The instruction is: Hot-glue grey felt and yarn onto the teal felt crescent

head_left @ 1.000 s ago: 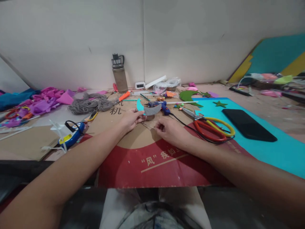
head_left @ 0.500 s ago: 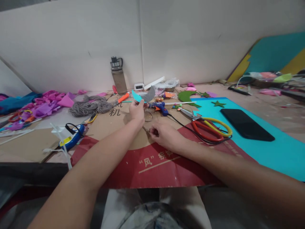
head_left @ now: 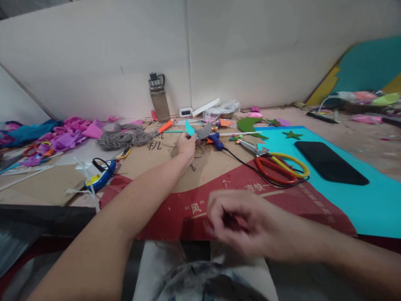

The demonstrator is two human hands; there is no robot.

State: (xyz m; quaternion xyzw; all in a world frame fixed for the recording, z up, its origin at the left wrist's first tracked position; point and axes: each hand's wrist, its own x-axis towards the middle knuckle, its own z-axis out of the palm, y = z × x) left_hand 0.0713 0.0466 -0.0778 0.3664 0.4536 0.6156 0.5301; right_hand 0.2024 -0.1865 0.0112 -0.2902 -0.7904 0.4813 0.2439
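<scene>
My left hand (head_left: 187, 146) is closed on a curved felt piece, turquoise (head_left: 189, 127) on one part and grey (head_left: 205, 131) on the other, held above the cardboard. A thin cord (head_left: 198, 154) loops below that hand, its end lying on the cardboard. Nearer my body, my right hand (head_left: 241, 219) hovers over the red printed edge of the cardboard, blurred, its fingers curled toward the thumb. Whatever it may pinch is hidden. A blue glue gun (head_left: 216, 141) lies just right of the felt piece.
Red-and-yellow-handled scissors (head_left: 275, 167) and a black phone (head_left: 330, 162) lie at right, the phone on a turquoise sheet (head_left: 369, 209). Grey yarn (head_left: 120, 137) and an orange cutter (head_left: 165, 126) are at left. A water bottle (head_left: 159, 100) stands by the wall.
My right hand has left the cord and drawn back toward my body, to the lower right. The left hand still holds the felt piece, now turned a little.
</scene>
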